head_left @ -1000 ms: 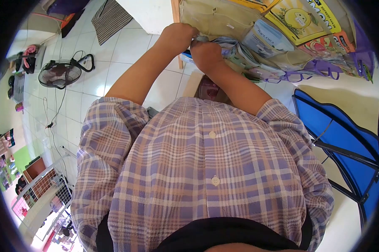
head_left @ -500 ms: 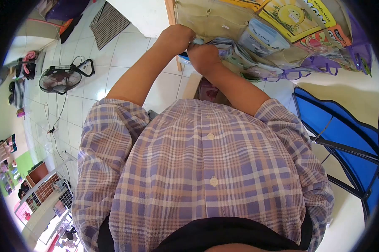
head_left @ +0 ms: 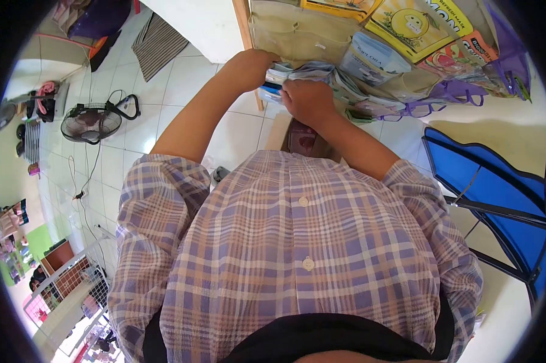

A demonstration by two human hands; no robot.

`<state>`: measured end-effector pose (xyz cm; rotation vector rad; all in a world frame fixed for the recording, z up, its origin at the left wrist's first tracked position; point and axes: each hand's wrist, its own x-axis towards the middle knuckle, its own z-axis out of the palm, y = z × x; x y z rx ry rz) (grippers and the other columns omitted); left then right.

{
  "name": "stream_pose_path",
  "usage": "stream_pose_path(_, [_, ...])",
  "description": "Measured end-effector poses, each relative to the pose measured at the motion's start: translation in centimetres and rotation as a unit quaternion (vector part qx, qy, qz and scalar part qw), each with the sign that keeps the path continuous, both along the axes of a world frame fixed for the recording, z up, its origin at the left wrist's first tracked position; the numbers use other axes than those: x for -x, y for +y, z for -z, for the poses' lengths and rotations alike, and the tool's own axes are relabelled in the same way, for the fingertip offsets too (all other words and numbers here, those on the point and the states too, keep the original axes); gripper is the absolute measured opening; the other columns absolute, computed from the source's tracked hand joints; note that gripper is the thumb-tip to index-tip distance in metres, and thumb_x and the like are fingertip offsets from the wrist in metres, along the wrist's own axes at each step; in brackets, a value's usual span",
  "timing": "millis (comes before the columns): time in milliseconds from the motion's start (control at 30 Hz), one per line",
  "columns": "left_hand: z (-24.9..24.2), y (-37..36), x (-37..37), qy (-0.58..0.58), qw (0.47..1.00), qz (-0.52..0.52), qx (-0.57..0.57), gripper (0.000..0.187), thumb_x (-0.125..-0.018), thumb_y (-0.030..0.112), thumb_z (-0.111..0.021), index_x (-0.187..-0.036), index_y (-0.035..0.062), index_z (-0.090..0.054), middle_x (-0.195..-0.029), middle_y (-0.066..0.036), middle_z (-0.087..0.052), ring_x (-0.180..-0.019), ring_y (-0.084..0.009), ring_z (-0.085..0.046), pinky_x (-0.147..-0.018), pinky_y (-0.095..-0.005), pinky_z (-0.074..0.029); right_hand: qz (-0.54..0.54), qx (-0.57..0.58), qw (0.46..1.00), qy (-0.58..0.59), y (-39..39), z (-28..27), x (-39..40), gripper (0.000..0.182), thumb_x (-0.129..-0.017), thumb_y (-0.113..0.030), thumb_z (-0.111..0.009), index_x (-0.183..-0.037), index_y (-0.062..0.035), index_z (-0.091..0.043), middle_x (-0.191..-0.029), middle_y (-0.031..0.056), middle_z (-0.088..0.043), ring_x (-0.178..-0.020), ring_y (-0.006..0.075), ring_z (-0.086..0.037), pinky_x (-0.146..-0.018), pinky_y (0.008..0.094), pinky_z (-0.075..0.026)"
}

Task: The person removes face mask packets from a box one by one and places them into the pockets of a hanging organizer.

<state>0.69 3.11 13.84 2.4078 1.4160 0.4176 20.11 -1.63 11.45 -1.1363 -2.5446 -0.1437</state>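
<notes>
A beige hanging organizer [head_left: 273, 36] with pockets holds flat face mask packets. My left hand [head_left: 247, 69] is curled at the left edge of a lower pocket, its fingertips hidden by the hand itself. Beside it, my right hand [head_left: 311, 101] is closed, with thumb and fingers against the edge of a blue-and-white packet [head_left: 269, 92]. Between the hands, the tops of several pale packets [head_left: 279, 74] stick up. More packets [head_left: 351, 88] lean in the pockets right of my right hand.
Higher pockets hold a yellow lemon mask packet [head_left: 409, 27] and a blue-white packet [head_left: 374, 58]. Under my arms stands an open cardboard box [head_left: 277, 134]. A black fan [head_left: 91, 123] lies on the tiled floor at left. A blue folding panel with black legs [head_left: 484, 175] leans at right.
My hands have moved slightly down and farther apart. The blue-and-white packet and pale packet tops now show between them. A small pale item earlier seen between my fingers no longer shows.
</notes>
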Motion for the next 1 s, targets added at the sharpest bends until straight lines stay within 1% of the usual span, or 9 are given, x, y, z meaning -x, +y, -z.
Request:
stream_pose_path(167, [-1.4, -0.5, 0.6, -0.006, 0.999, 0.020, 0.036, 0.036, -0.080, 0.005, -0.057, -0.115, 0.0046, -0.063, -0.103, -0.020, -0.066, -0.096, -0.0356, -0.063, -0.084, -0.0418, -0.050, 0.085, 0.050, 0.989, 0.113, -0.5, -3.1, -0.4, 0.030, -0.079, -0.026, -0.069, -0.101, -0.0096, -0.057, -0.091, 0.0064, -0.062, -0.082, 0.0259, -0.065, -0.062, 0.0385, -0.052])
stream_pose_path(267, [-0.6, -0.3, 0.9, 0.000, 0.999, 0.031, 0.011, 0.035, -0.080, 0.008, -0.060, -0.115, 0.0053, -0.063, -0.105, -0.018, -0.066, -0.098, -0.0339, -0.062, -0.085, -0.0407, -0.050, 0.117, 0.060, 0.988, 0.083, 0.5, -3.1, 0.9, 0.041, -0.079, -0.028, -0.070, -0.114, -0.0111, -0.054, -0.093, 0.0067, -0.062, -0.081, 0.0275, -0.066, -0.064, 0.0400, -0.053])
stream_pose_path(400, [-1.2, -0.3, 0.2, 0.053, 0.998, 0.019, 0.021, 0.032, -0.077, 0.010, -0.065, -0.109, 0.0081, -0.067, -0.102, -0.013, -0.069, -0.095, -0.0304, -0.064, -0.083, -0.0385, -0.051, 0.109, 0.092, 0.989, 0.029, 2.0, -3.1, 2.3, 0.036, -0.081, -0.030, -0.068, -0.108, -0.0088, -0.061, -0.091, 0.0087, -0.065, -0.081, 0.0295, -0.067, -0.065, 0.0410, -0.053])
stream_pose_path(467, [-0.3, 0.0, 0.3, 0.052, 0.998, 0.007, 0.015, 0.029, -0.078, 0.014, -0.065, -0.106, 0.0134, -0.069, -0.098, -0.011, -0.069, -0.092, -0.0297, -0.065, -0.080, -0.0389, -0.051, 0.131, 0.162, 0.978, -0.030, 2.5, -3.0, 2.6, 0.028, -0.081, -0.032, -0.067, -0.094, -0.0077, -0.068, -0.086, 0.0117, -0.068, -0.081, 0.0317, -0.067, -0.067, 0.0427, -0.053])
stream_pose_path(500, [-0.3, -0.1, 0.4, 0.051, 0.999, -0.005, 0.011, 0.025, -0.079, 0.018, -0.066, -0.103, 0.0187, -0.071, -0.093, -0.009, -0.069, -0.089, -0.0290, -0.065, -0.076, -0.0393, -0.052, 0.129, 0.162, 0.978, -0.030, 2.6, -2.5, 2.6, 0.028, -0.081, -0.032, -0.067, -0.094, -0.0077, -0.068, -0.086, 0.0117, -0.068, -0.081, 0.0317, -0.067, -0.067, 0.0427, -0.053])
stream_pose_path(567, [-0.5, -0.3, 0.9, 0.078, 0.997, -0.024, -0.001, 0.024, -0.080, 0.018, -0.064, -0.103, 0.0210, -0.071, -0.091, -0.008, -0.070, -0.088, -0.0282, -0.066, -0.074, -0.0393, -0.052, 0.117, 0.125, 0.985, 0.019, 2.7, -1.8, 2.5, 0.023, -0.079, -0.030, -0.067, -0.074, -0.0074, -0.071, -0.075, 0.0149, -0.068, -0.079, 0.0316, -0.068, -0.067, 0.0432, -0.054])
stream_pose_path(600, [-0.7, -0.5, 1.1, 0.106, 0.993, -0.043, -0.012, 0.023, -0.081, 0.018, -0.062, -0.102, 0.0233, -0.071, -0.089, -0.007, -0.070, -0.086, -0.0275, -0.066, -0.072, -0.0394, -0.053, 0.115, 0.125, 0.985, 0.018, 2.7, -2.3, 2.5, 0.023, -0.079, -0.030, -0.067, -0.074, -0.0074, -0.071, -0.075, 0.0149, -0.068, -0.079, 0.0316, -0.068, -0.067, 0.0432, -0.054])
stream_pose_path(667, [-0.7, -0.4, 1.4, 0.115, 0.992, -0.047, -0.015, 0.023, -0.082, 0.018, -0.062, -0.102, 0.0222, -0.071, -0.089, -0.008, -0.070, -0.085, -0.0281, -0.066, -0.072, -0.0398, -0.052, 0.164, 0.222, 0.961, 0.006, 3.0, -3.5, 2.4, 0.026, -0.080, -0.034, -0.066, -0.095, -0.0133, -0.073, -0.086, 0.0142, -0.069, -0.081, 0.0325, -0.066, -0.073, 0.0448, -0.051])
stream_pose_path(1000, [0.6, 1.4, 3.6, 0.122, 0.991, -0.011, -0.058, 0.025, -0.084, 0.017, -0.058, -0.101, 0.0261, -0.072, -0.091, -0.007, -0.069, -0.085, -0.0279, -0.066, -0.073, -0.0394, -0.052, 0.153, 0.334, 0.925, 0.097, 4.6, -2.2, 1.2, 0.022, -0.079, -0.028, -0.070, -0.099, -0.0198, -0.073, -0.094, 0.0097, -0.070, -0.091, 0.0290, -0.066, -0.079, 0.0408, -0.052])
